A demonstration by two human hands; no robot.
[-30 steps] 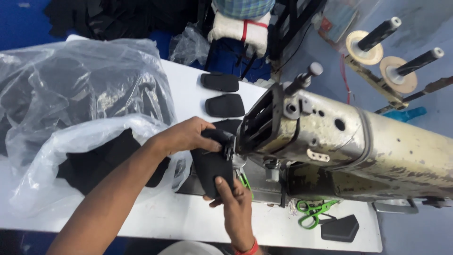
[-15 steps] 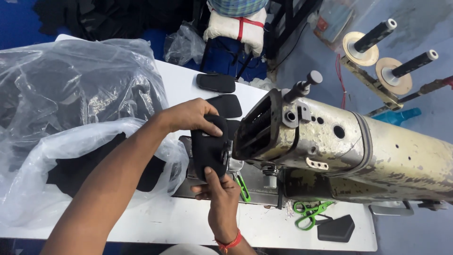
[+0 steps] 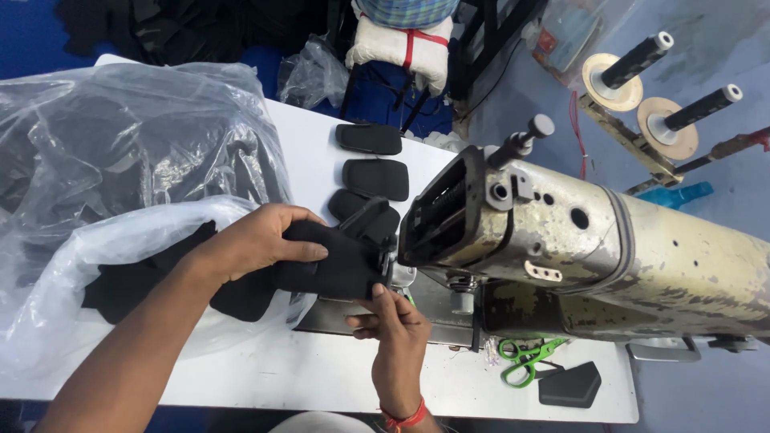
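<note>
My L hand [image 3: 261, 240] flat on top of black fabric piece [image 3: 337, 261], fingers pressing it down, thumb side gripping edge. R hand [image 3: 393, 329] below, pinching piece's near edge w/ fingertips. Piece sits at needle area of sewing machine [image 3: 577, 248], long axis running L-R toward machine head; both hands touching it, L nearer bulk. Around: three black pads [image 3: 375, 178] in row behind, plastic bag [image 3: 120, 160] w/ black pieces at L, green scissors [image 3: 525, 357] by R. Machine head close over piece.
</note>
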